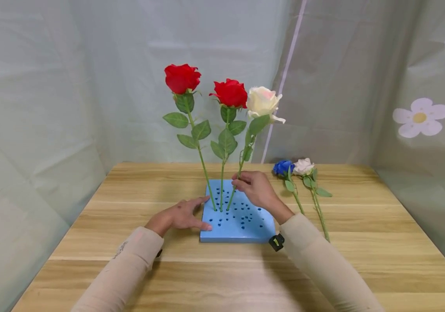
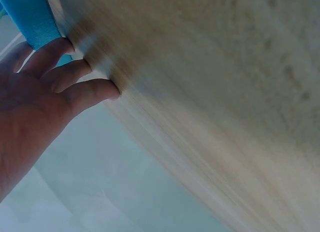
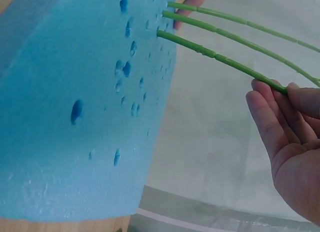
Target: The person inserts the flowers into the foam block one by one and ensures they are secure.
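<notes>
Looks like matt foam in the board [image 1: 226, 234], faintly rough; like smooth, glossy plastic in the stems [image 3: 200, 49]; like matt cloth in the petals [image 1: 182, 79] and leaves [image 1: 227, 141]. Shows smooth wood grain with soft sheen on the tabletop [image 1: 199, 281], creased sheeting in the backdrop [image 1: 129, 65], matt cloth in the sleeves [image 1: 324, 262].

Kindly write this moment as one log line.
left hand: touches blue board; right hand: pinches white rose stem; two red roses: stand in board

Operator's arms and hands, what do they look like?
Left hand and right hand are ungloved. Left sleeve and right sleeve are long, beige; the left has dark lettering, too small to read. A black block with a yellow-green mark sits by the right cuff; a black sliver shows at the left cuff.
</notes>
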The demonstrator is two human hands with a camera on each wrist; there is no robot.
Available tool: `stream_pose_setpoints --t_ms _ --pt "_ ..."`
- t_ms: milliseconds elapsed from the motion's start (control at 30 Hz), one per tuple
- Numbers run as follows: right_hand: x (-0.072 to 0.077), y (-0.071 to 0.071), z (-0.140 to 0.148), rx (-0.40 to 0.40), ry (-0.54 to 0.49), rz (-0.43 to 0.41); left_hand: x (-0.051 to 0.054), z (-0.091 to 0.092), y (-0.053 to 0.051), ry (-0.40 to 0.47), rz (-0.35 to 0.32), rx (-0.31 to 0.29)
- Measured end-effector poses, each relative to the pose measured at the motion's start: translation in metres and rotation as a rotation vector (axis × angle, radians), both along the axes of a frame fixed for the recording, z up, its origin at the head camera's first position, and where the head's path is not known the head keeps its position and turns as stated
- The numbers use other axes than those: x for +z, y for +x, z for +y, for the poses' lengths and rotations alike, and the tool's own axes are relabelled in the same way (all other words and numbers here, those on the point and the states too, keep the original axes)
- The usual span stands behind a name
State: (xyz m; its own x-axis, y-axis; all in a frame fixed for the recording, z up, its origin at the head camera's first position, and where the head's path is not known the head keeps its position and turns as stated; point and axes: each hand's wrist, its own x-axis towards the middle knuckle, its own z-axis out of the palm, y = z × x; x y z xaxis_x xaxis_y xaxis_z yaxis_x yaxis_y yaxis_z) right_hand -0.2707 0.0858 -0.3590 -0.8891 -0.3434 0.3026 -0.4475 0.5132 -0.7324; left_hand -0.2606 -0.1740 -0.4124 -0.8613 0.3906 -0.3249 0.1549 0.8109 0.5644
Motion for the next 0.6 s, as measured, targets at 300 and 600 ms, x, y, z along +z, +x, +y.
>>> stream_pose_setpoints --t_ms 300,600 --pt "-0.001 0.000 -0.002 -0.044 0.013 -0.021 0.003 0.000 0.000 -0.002 -0.009 0.002" --pt "-0.006 -0.002 -0.015 -0.012 -0.015 -0.008 0.001 -0.001 0.000 0.001 0.003 -0.016"
